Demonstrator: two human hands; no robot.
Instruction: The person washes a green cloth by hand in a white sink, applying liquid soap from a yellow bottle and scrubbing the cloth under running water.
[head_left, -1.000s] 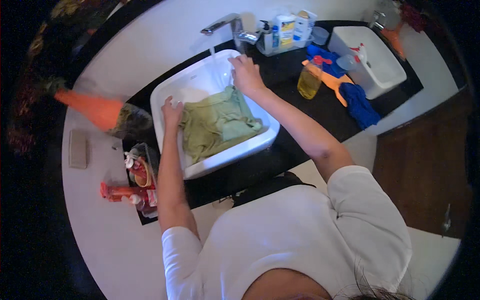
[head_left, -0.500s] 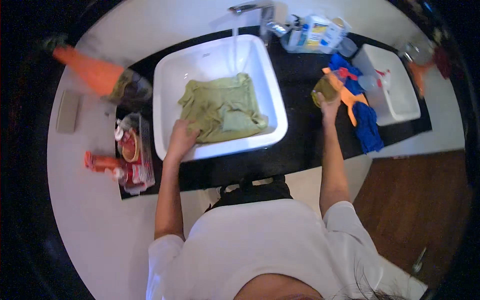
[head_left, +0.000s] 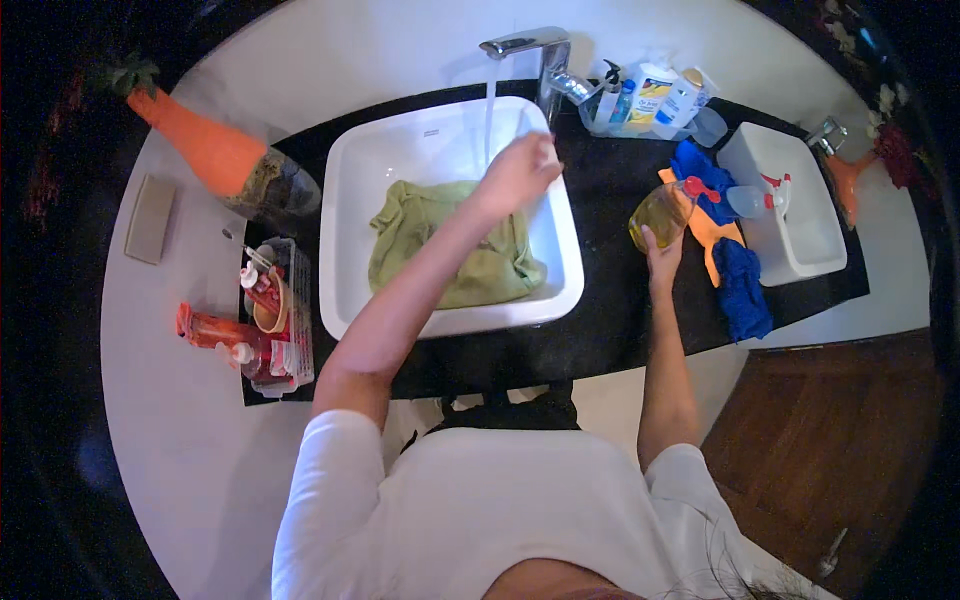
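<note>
A wrinkled olive-green cloth [head_left: 445, 270] lies spread in the white sink [head_left: 348, 185]. Water falls from the chrome faucet [head_left: 525, 42] into the basin behind the cloth. My left hand [head_left: 518, 178] is raised over the sink's right side, below the faucet, with its fingers curled in. What they hold, if anything, is hidden. To the right of the sink, my right hand [head_left: 660, 258] grips a clear bottle [head_left: 652, 220] of yellowish liquid with a red cap, tilted above the dark counter.
Beside the bottle lie an orange and blue cloth [head_left: 738, 290] and a white bin [head_left: 808, 235] with a spray bottle [head_left: 750, 202]. A tray of toiletries [head_left: 640, 105] sits behind. On the left are a basket [head_left: 300, 320] and an orange vase [head_left: 205, 150].
My left hand has left the cloth's near left edge and moved up and right across the sink. My right hand still holds the bottle, and the view has shifted slightly.
</note>
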